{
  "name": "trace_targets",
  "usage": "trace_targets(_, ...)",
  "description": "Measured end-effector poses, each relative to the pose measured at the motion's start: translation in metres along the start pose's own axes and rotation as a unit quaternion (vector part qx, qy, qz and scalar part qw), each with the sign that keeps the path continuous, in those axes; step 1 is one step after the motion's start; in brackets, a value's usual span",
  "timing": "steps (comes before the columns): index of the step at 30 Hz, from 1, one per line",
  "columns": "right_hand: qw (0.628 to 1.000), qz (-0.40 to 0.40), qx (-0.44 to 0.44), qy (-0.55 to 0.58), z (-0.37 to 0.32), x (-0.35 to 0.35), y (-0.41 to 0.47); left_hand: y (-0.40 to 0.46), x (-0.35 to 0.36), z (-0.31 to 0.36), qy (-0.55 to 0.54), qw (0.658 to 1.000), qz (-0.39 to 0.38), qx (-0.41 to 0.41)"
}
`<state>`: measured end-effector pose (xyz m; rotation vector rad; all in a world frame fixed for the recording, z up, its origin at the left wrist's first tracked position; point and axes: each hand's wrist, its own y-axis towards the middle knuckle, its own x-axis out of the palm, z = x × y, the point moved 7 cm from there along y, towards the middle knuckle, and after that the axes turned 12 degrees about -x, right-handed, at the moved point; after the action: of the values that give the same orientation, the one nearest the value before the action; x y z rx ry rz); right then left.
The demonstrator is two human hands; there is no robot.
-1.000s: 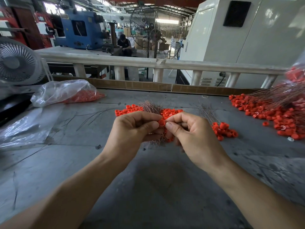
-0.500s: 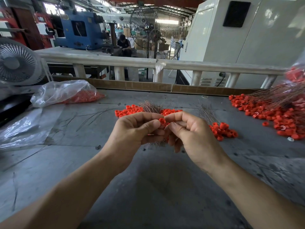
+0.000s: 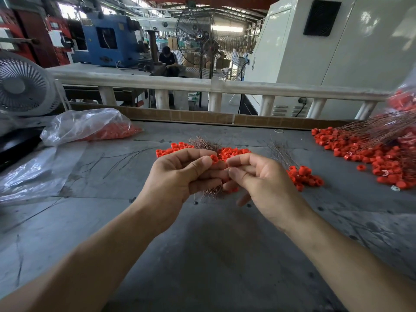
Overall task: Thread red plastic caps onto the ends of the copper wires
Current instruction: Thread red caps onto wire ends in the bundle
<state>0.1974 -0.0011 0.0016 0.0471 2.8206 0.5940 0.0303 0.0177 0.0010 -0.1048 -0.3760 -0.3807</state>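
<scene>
Head view, looking down at a grey table (image 3: pixel 209 255).

- Left hand (image 3: pixel 177 176): pinching a red cap (image 3: pixel 214 158) between thumb and forefinger; gripping a bundle of copper wires (image 3: pixel 211 192) in the curled lower fingers, wire ends sticking out below the palm.
- Right hand (image 3: pixel 263 183): meeting the left at the cap, thumb and forefinger closing together just beside it; whether pinching a wire or the cap itself, cannot tell. Lower fingers hanging loosely curled.
- Loose red caps (image 3: pixel 234 151): lying in a heap on the table just behind the hands, with wire ends (image 3: pixel 203 143) poking up among them.
- Capped wires (image 3: pixel 301 175): resting just right of the right hand.
- Large pile of caps and wires (image 3: pixel 371 152): spreading along the right edge.
- Plastic bag (image 3: pixel 87 126) holding more caps: lying at the far left, near a white fan (image 3: pixel 22 86).
</scene>
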Motion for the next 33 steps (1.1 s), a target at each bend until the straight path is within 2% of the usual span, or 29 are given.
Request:
trace_targets(3, 0.982, 0.062, -0.03, -0.176, 0.003, -0.028, 0.007, 0.0, -0.002, 0.0, -0.009, 1.0, 0.011, -0.003)
trace_targets(6, 0.957, 0.046, -0.023, -0.285, 0.012, -0.043, 0.01, 0.0, -0.003, -0.001, -0.013, 1.0, 0.015, -0.008)
trace_targets(10, 0.946, -0.004, 0.003, -0.325, 0.025, -0.038, 0.008, 0.0, -0.003, -0.001, -0.015, 1.0, 0.017, -0.013)
trace_targets(23, 0.905, -0.039, 0.012, -0.424, 0.019, -0.015, 0.009, -0.001, -0.001, -0.002, -0.011, 1.0, 0.017, -0.014)
trace_targets(25, 0.906, -0.04, 0.002, -0.421, 0.019, -0.015, 0.008, -0.002, -0.001, -0.002, -0.011, 1.0, 0.019, -0.015)
trace_targets(28, 0.93, -0.023, -0.012, -0.368, 0.019, -0.018, 0.007, -0.001, -0.001, -0.002, -0.008, 1.0, 0.02, -0.015)
trace_targets(31, 0.972, 0.028, -0.04, -0.228, 0.007, -0.023, 0.006, -0.001, -0.001, -0.003, -0.008, 1.0, 0.02, -0.014)
trace_targets(33, 0.987, 0.05, -0.068, -0.137, -0.008, -0.021, 0.005, -0.001, 0.0, -0.003, -0.008, 1.0, 0.018, -0.012)
